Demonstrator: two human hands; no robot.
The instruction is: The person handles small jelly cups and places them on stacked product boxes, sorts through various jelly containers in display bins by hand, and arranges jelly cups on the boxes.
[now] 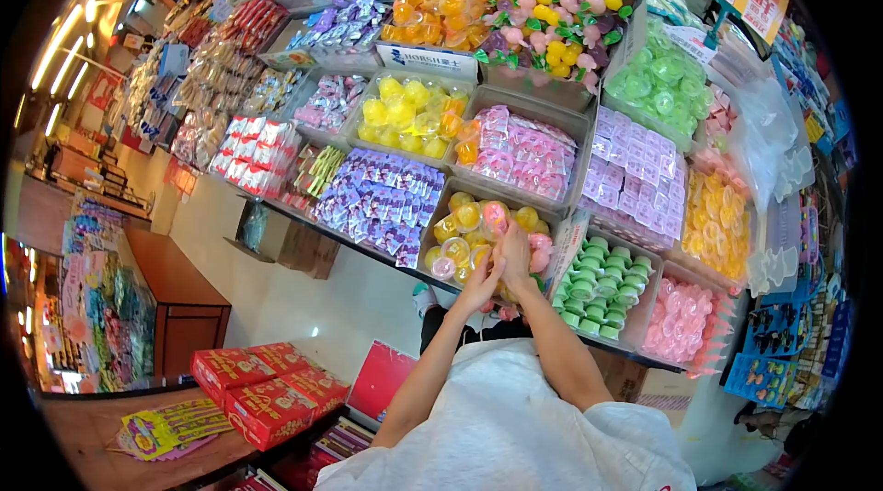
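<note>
Both hands, left (482,285) and right (517,258), are touching, fingers partly curled; whether anything is gripped cannot be told. One bin (433,228) of yellow cups (467,215), partly hidden by them, is flanked by purple packets (382,197) and green cups (602,279).

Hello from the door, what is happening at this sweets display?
A person has the left hand and right hand close together over yellow sweets, near a pink one. The fingers hide whether anything is held. Green sweets lie to the right, purple packets to the left.
</note>
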